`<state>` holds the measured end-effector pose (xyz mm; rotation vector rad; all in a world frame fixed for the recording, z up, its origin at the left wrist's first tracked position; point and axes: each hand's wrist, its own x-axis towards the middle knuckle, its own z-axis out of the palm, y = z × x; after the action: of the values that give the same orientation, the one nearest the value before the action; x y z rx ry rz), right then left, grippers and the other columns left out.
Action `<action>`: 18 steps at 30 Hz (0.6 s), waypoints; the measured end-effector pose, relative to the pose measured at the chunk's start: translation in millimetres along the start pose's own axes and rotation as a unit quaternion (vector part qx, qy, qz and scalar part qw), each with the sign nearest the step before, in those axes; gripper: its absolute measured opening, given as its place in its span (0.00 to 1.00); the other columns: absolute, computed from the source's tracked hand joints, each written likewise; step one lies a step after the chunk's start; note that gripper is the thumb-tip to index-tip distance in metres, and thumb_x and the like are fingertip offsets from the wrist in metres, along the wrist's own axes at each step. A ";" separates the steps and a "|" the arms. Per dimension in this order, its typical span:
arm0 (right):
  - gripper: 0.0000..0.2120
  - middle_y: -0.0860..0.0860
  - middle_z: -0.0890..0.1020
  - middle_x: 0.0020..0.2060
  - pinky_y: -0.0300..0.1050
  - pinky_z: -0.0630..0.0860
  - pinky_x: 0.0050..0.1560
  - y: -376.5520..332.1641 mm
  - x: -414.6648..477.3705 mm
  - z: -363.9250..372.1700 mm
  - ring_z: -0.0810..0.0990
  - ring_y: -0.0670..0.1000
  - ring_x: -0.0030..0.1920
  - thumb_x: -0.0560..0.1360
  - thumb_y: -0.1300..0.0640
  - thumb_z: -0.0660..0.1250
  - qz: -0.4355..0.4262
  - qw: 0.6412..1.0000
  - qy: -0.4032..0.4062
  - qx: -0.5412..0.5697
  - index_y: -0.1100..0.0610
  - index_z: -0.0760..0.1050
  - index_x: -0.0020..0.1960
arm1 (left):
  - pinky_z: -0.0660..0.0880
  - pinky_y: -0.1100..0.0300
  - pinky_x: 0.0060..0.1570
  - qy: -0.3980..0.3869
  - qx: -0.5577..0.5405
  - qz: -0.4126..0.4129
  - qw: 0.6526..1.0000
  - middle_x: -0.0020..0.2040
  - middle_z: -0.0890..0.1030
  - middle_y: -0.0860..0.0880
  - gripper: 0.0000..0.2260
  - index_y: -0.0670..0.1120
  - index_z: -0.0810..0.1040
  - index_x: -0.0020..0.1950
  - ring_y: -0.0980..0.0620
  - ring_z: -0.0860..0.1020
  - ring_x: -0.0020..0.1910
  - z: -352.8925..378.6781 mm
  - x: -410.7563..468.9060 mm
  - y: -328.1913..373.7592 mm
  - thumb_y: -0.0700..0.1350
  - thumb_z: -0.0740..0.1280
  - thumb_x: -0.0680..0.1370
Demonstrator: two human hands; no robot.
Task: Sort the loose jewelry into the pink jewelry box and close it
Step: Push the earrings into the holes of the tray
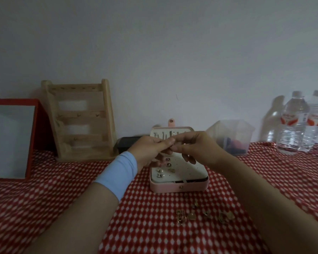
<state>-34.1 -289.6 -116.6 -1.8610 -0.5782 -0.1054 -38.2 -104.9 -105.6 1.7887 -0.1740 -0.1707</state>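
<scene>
Small gold loose jewelry pieces lie short of the fingers, and the open pink rectangular jewelry box sits directly under them. Left hand and right hand meet with fingertips pressed together; I cannot tell what they pinch. Best to lower steadily toward a bare hole.

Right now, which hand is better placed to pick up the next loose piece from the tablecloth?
Probably the right hand. The loose jewelry lies on the cloth in front of the pink jewelry box, beside the right forearm; the left hand would have to cross over.
</scene>
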 end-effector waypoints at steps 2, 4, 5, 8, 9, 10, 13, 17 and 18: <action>0.08 0.53 0.86 0.39 0.41 0.73 0.28 5.0 0.6 -1.6 0.76 0.48 0.29 0.75 0.62 0.73 -0.002 1.000 0.018 0.011 0.55 0.85 0.54 | 0.75 0.63 0.30 -0.030 -0.020 -0.007 0.999 0.41 0.83 0.50 0.14 0.43 0.82 0.52 0.54 0.79 0.35 -1.4 3.3 -1.4 0.54 0.69 0.78; 0.08 0.57 0.86 0.41 0.41 0.73 0.27 9.2 0.9 -2.2 0.76 0.50 0.29 0.75 0.62 0.74 -0.005 0.999 0.038 0.021 0.55 0.86 0.53 | 0.75 0.63 0.30 -0.086 -0.062 -0.012 0.994 0.48 0.82 0.47 0.13 0.42 0.80 0.58 0.53 0.79 0.39 -4.8 5.3 -5.1 0.50 0.67 0.79; 0.08 0.57 0.86 0.41 0.41 0.73 0.26 11.2 0.6 -1.8 0.76 0.51 0.30 0.74 0.62 0.74 -0.006 0.999 0.046 0.026 0.55 0.86 0.52 | 0.76 0.63 0.31 -0.118 -0.083 -0.014 0.989 0.51 0.81 0.45 0.13 0.42 0.79 0.60 0.53 0.79 0.41 -6.2 6.3 -8.2 0.48 0.67 0.79; 0.07 0.55 0.86 0.39 0.40 0.73 0.25 15.5 -1.2 3.6 0.77 0.52 0.29 0.73 0.62 0.75 -0.015 0.998 0.051 0.020 0.55 0.86 0.50 | 0.77 0.63 0.32 -0.148 -0.119 -0.023 0.981 0.53 0.81 0.44 0.12 0.41 0.78 0.60 0.53 0.81 0.42 -8.5 8.4 -17.8 0.44 0.66 0.79; 0.07 0.55 0.86 0.39 0.40 0.73 0.25 16.1 -1.8 5.2 0.77 0.51 0.29 0.73 0.62 0.76 -0.019 0.998 0.050 0.012 0.55 0.86 0.50 | 0.77 0.63 0.32 -0.143 -0.117 -0.026 0.982 0.51 0.82 0.45 0.12 0.41 0.78 0.61 0.53 0.81 0.42 -8.6 8.7 -19.8 0.43 0.66 0.80; 0.07 0.55 0.86 0.39 0.41 0.73 0.25 16.2 -2.4 5.9 0.77 0.51 0.29 0.73 0.62 0.75 -0.020 0.999 0.047 0.004 0.55 0.86 0.50 | 0.77 0.64 0.31 -0.137 -0.114 -0.029 0.984 0.50 0.82 0.46 0.12 0.40 0.78 0.61 0.53 0.82 0.42 -8.7 8.6 -21.1 0.43 0.66 0.80; 0.09 0.53 0.86 0.37 0.41 0.74 0.27 14.6 -5.0 6.1 0.76 0.49 0.28 0.75 0.63 0.73 -0.012 1.000 0.027 0.003 0.52 0.84 0.52 | 0.78 0.64 0.29 -0.133 -0.096 -0.026 0.986 0.45 0.84 0.48 0.10 0.41 0.80 0.57 0.52 0.82 0.42 -10.7 6.8 -22.9 0.44 0.66 0.79; 0.09 0.52 0.86 0.36 0.41 0.75 0.28 13.0 -9.0 7.3 0.75 0.49 0.27 0.77 0.64 0.71 -0.012 1.000 -0.006 -0.009 0.55 0.84 0.55 | 0.73 0.66 0.27 -0.114 -0.038 -0.021 0.993 0.40 0.83 0.51 0.08 0.43 0.81 0.53 0.55 0.80 0.36 -9.1 3.8 -23.5 0.46 0.68 0.79; 0.08 0.53 0.86 0.38 0.41 0.75 0.28 13.1 -10.1 7.9 0.75 0.49 0.27 0.77 0.63 0.71 -0.019 1.000 -0.011 -0.021 0.55 0.85 0.54 | 0.71 0.66 0.27 -0.109 -0.027 -0.022 0.993 0.38 0.83 0.51 0.08 0.43 0.81 0.53 0.56 0.78 0.35 -7.9 3.8 -24.5 0.46 0.68 0.78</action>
<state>-38.8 -289.1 -134.2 -1.8931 -0.6319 -0.1235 -32.2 -92.7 -127.8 1.7194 -0.2843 -0.3988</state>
